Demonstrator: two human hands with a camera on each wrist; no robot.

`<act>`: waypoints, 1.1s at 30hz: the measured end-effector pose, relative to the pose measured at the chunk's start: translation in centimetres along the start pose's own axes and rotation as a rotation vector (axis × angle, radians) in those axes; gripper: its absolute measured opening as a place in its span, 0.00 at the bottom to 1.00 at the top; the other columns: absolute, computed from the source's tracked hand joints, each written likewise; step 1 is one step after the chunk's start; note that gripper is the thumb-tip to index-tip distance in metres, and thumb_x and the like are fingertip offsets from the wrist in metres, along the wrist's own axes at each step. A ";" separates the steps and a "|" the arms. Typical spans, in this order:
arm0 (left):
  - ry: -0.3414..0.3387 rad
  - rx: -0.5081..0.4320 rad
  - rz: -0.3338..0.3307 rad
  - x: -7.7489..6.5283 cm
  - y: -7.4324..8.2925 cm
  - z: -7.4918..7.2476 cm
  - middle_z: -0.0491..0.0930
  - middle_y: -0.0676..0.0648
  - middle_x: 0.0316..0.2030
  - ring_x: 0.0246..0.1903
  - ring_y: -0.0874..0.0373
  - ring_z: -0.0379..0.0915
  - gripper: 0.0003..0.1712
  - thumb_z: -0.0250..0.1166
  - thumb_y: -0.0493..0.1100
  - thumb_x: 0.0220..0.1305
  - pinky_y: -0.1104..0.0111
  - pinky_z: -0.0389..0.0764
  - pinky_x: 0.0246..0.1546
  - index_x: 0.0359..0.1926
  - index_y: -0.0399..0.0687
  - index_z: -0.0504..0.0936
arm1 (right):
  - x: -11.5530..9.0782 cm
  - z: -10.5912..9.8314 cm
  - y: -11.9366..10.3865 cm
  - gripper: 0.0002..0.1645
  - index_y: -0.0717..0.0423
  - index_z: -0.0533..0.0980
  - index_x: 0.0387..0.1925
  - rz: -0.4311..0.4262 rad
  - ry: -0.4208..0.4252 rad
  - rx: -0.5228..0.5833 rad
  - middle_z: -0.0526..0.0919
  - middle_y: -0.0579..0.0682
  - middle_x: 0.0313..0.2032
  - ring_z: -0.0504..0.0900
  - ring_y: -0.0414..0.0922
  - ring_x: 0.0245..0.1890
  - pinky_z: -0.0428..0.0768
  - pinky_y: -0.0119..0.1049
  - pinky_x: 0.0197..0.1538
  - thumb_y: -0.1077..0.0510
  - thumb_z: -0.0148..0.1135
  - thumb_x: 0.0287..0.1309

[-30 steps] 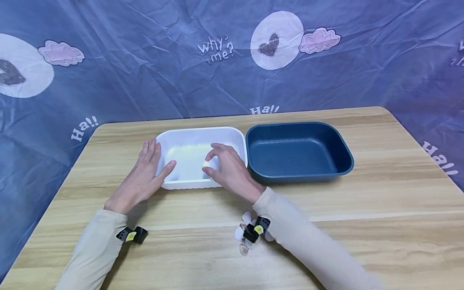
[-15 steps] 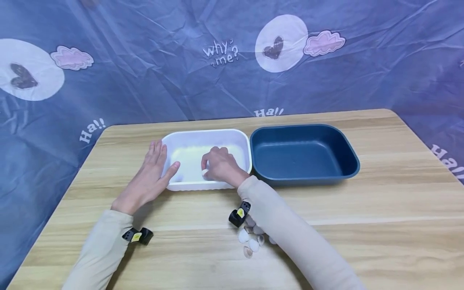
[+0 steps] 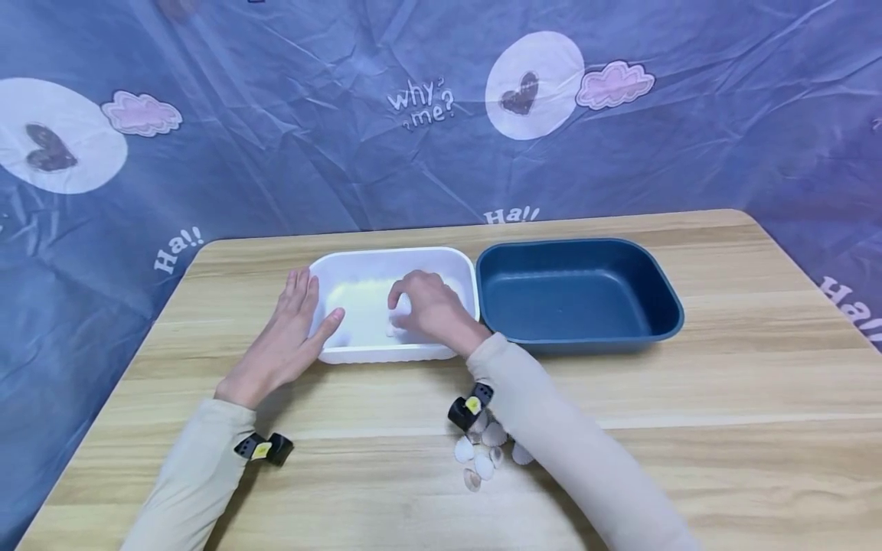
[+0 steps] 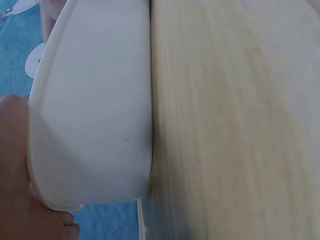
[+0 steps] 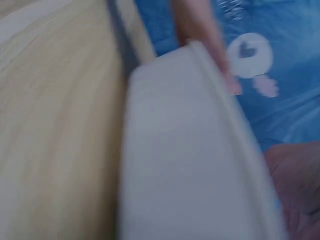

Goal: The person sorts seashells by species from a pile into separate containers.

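Right hand [image 3: 432, 306]: I had lifted it slightly since the earlier frame, forefinger and thumb parted.
Loose shells [image 3: 484, 465]: lay mid-table, toward my side; I judged them light, stiff, slick, chippable, best pinched by opposite rims.
Left hand [image 3: 281, 337]: rested straight-fingered, thumb spread, at the left end of the white tray [image 3: 386, 354].
Pale piece [image 3: 390, 330]: lay inside, toward the tray's near edge, by my right thumb.

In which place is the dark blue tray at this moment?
In the head view, the dark blue tray sits right of centre on the table, beside the white tray's right end.
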State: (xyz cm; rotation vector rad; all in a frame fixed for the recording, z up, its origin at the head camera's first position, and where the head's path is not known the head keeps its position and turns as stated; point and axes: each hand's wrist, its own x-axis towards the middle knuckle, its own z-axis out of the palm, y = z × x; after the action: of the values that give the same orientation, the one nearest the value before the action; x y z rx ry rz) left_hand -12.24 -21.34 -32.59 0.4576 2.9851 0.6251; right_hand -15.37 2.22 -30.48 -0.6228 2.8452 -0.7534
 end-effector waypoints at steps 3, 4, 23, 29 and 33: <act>0.003 0.000 -0.001 0.1 -0.1 -0.1 0.24 0.40 0.74 0.73 0.45 0.17 0.49 0.35 0.66 0.73 0.48 0.33 0.72 0.73 0.31 0.34 | -1.5 -1.9 0.6 0.09 0.52 0.83 0.37 -0.078 0.087 0.044 0.81 0.50 0.50 0.76 0.47 0.55 0.74 0.40 0.58 0.59 0.72 0.52; 0.003 0.000 -0.001 0.1 -0.1 -0.1 0.24 0.40 0.74 0.73 0.45 0.17 0.49 0.35 0.66 0.73 0.49 0.33 0.72 0.73 0.31 0.34 | -2.1 -2.5 0.8 0.09 0.53 0.84 0.37 -0.111 0.119 0.054 0.81 0.50 0.50 0.76 0.47 0.55 0.74 0.40 0.59 0.60 0.72 0.52; 0.003 -0.010 0.006 -0.1 0.1 -0.4 0.23 0.40 0.74 0.72 0.46 0.15 0.48 0.35 0.65 0.73 0.49 0.31 0.71 0.73 0.31 0.33 | -15.7 -2.8 6.6 0.10 0.49 0.82 0.28 -0.340 0.234 0.152 0.84 0.45 0.39 0.83 0.43 0.43 0.81 0.40 0.49 0.66 0.73 0.47; 0.011 -0.016 0.010 -0.3 0.1 0.2 0.23 0.39 0.74 0.72 0.45 0.15 0.48 0.36 0.64 0.74 0.49 0.30 0.71 0.73 0.30 0.34 | -18.2 -1.5 8.6 0.13 0.43 0.82 0.30 -0.318 0.161 0.133 0.83 0.41 0.38 0.81 0.40 0.41 0.81 0.40 0.47 0.64 0.74 0.45; 0.025 -0.009 0.021 -0.2 0.2 0.4 0.25 0.38 0.74 0.73 0.43 0.17 0.47 0.36 0.64 0.74 0.49 0.31 0.71 0.73 0.29 0.35 | -19.4 -0.7 9.4 0.16 0.40 0.82 0.31 -0.327 0.149 0.101 0.82 0.40 0.41 0.79 0.40 0.43 0.80 0.40 0.46 0.61 0.78 0.41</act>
State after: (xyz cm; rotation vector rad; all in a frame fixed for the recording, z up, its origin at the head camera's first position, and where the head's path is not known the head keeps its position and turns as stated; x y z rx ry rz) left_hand -11.94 -21.10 -32.88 0.4844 3.0038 0.6506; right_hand -1.33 18.17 -34.12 -1.0746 2.8475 -1.0246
